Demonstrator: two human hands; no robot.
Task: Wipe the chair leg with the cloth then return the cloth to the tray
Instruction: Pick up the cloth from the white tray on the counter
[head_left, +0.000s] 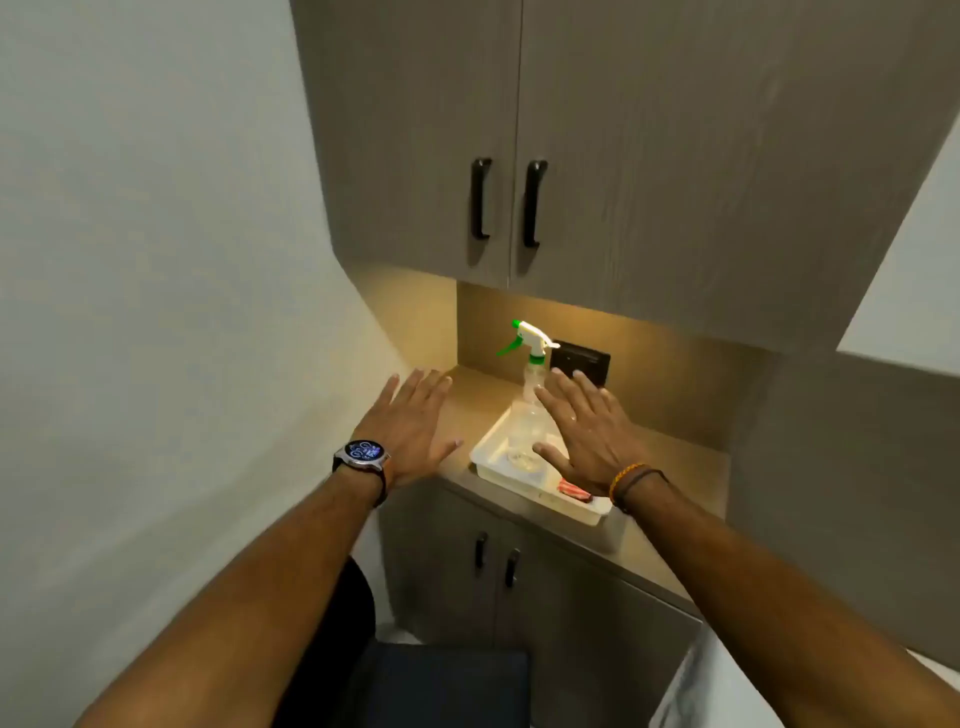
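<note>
A white tray (498, 470) sits on the lit counter. A red and white striped cloth (573, 490) lies in its near right corner, partly hidden by my right wrist. My right hand (584, 434) hovers flat over the tray, fingers spread, holding nothing. My left hand (410, 426), with a watch on the wrist, is spread flat to the left of the tray over the counter's edge, also empty. A dark chair seat (441, 680) shows at the bottom, below my arms; its legs are out of view.
A clear spray bottle (530, 384) with a green and white trigger stands in the tray's far end. A black wall socket (582, 361) is behind it. Wall cabinets (519, 156) hang overhead; base cabinet doors (493, 571) sit under the counter (675, 457). A wall closes the left side.
</note>
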